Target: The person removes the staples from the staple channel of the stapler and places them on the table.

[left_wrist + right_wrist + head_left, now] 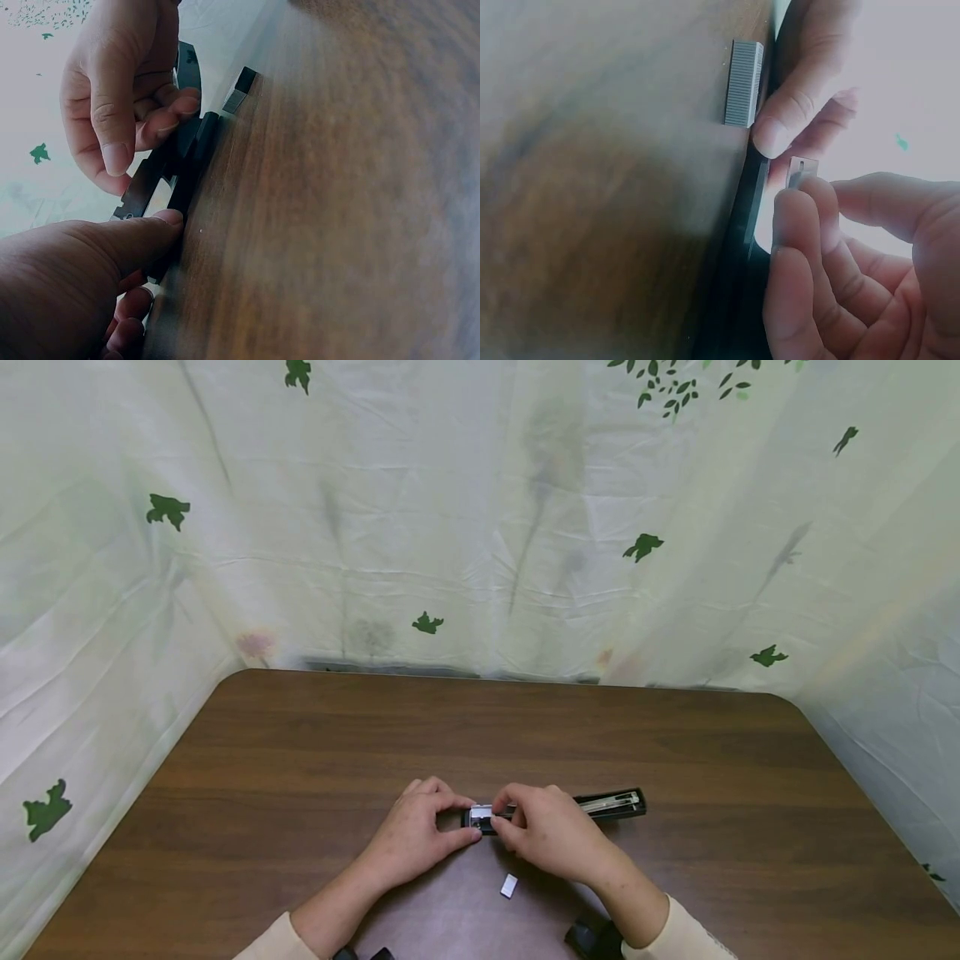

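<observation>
An opened black stapler (615, 804) lies across the table in the head view, its long arm reaching right past the hands. My left hand (420, 831) grips its left end between thumb and fingers. Over the middle of the stapler, my right hand (558, 835) has curled fingers, with thumb and index pinching at its metal rail. In the right wrist view a small slotted metal end piece (802, 168) shows right at those fingertips. Nearer the body lies a short strip of staples (508, 886), apart from both hands; its ridged side faces the right wrist view.
The brown wooden table (300, 727) has rounded far corners. A pale curtain (465, 527) with green leaf prints hangs behind and along both sides. Dark wrist gear (592, 937) sits by the right sleeve, close to the table's near side.
</observation>
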{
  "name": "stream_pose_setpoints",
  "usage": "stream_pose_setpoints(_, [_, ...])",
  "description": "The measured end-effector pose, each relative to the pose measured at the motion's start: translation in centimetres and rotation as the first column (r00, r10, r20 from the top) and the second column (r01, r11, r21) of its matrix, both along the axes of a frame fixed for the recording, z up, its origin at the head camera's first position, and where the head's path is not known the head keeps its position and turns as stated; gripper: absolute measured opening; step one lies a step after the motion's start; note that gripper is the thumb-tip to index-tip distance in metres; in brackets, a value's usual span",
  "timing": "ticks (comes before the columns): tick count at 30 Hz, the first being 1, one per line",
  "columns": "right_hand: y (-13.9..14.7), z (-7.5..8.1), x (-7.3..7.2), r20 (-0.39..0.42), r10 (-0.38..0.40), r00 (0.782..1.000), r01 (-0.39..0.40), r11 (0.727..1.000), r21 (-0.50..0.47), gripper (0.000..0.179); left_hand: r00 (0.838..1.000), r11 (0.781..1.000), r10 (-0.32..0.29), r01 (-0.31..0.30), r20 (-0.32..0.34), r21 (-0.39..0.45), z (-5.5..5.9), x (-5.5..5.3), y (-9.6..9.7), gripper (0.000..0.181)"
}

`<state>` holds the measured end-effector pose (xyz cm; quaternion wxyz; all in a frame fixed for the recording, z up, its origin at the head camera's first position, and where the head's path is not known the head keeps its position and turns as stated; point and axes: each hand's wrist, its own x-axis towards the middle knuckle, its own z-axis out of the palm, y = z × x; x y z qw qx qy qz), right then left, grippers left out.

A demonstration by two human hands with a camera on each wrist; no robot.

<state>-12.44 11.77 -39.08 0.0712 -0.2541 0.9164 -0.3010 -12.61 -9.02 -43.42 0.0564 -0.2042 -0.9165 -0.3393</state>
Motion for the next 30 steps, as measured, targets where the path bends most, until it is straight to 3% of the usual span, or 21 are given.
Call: stream_pose_setpoints(30, [0.01,0.05,0.03,0.036,-0.024,0.999,0.024,1.0,0.006,0.008,0.999,1.0,0.01,-0.01,-0.035,0.001,-0.21,-0.04,0.07,0.031])
